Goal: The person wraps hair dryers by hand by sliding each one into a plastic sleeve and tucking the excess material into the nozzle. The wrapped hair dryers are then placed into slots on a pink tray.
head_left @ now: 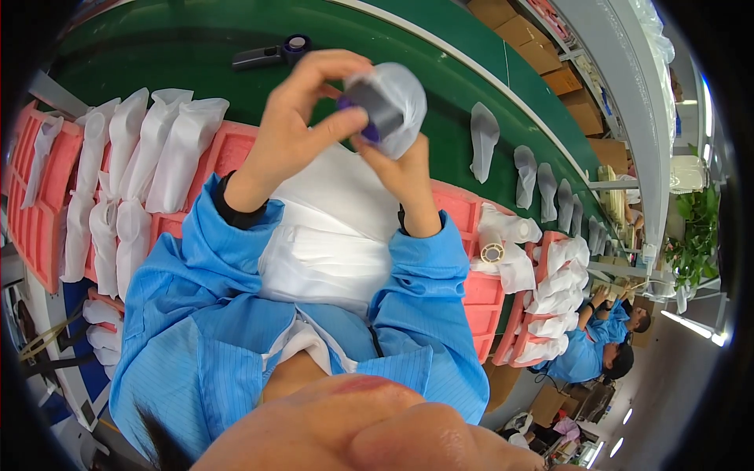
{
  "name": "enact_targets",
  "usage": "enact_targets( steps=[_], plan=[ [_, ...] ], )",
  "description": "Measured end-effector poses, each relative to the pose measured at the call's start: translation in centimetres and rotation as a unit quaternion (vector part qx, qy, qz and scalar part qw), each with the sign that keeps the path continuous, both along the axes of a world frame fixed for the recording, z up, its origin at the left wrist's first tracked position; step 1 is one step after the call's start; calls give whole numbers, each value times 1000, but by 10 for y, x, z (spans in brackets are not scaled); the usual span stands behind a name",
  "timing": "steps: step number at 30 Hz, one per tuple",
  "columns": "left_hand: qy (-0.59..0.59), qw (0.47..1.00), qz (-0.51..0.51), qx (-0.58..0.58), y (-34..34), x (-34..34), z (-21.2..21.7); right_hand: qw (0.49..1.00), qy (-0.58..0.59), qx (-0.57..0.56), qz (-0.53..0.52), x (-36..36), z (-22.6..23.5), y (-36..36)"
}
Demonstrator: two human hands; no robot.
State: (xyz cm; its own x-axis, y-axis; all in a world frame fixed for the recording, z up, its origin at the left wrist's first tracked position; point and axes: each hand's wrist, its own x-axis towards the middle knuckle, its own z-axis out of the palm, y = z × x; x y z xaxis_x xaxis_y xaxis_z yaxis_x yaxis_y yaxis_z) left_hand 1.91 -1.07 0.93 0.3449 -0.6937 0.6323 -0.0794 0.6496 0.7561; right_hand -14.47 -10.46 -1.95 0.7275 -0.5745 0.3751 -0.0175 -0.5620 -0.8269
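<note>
Grip on dark part (375,110), white bag (397,98)

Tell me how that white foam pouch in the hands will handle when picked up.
The white foam pouch is probably floppy: it wrinkles around the dark part inside. It looks light, since the left hand and right hand hold it up by fingertips. Its smooth sheen suggests it may slip.

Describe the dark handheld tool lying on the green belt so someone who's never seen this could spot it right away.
Start at the green conveyor belt curving across the top. Above the raised left hand, near the belt's far edge, lies the dark handheld tool. Unlike the white bagged pieces lined up along the belt, it is black, unwrapped, with a round purple-rimmed head.
</note>
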Motion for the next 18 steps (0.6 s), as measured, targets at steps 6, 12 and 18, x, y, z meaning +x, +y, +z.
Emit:
enact_targets(
  steps=[6,12,18],
  plan=[
    [-97,982,159,36,3,-7,-2,971,13,-177,-161,5,3,2],
    [-240,938,249,-21,8,-16,2,963,43,-209,-165,7,3,7],
    [-195,933,302,21,3,-2,-2,982,12,-80,-168,3,7,4]
  ],
)
